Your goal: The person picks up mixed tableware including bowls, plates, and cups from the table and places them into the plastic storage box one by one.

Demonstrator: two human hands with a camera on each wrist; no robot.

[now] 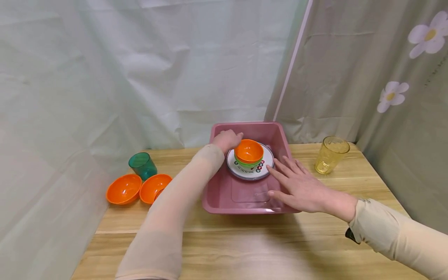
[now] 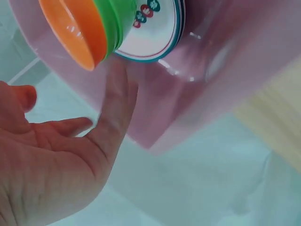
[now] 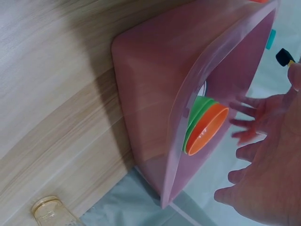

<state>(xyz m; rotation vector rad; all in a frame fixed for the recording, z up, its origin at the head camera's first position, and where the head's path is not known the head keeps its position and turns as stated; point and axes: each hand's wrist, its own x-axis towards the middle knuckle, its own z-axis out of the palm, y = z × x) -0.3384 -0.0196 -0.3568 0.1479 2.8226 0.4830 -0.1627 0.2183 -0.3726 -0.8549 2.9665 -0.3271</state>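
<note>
A pink plastic tub [image 1: 241, 210] stands on the table, with a stack of printed white plates [image 1: 268, 158] inside it. On the plates sits an orange bowl [image 1: 249, 151], nested in green bowls [image 1: 247, 165]. My left hand [image 1: 227, 140] reaches over the tub's left side, beside the stack. In the left wrist view its fingers [image 2: 110, 125] are loosely spread, one close to the bowls; I cannot tell whether it touches them. My right hand [image 1: 299, 188] hovers over the tub's right edge, fingers spread, holding nothing.
Two orange bowls [image 1: 124, 189] lie on the left of the wooden table [image 1: 245, 252], by a teal cup [image 1: 143, 166]. A yellow tumbler [image 1: 331, 154] stands on the right. Pale curtains [image 1: 175, 70] hang behind and at both sides.
</note>
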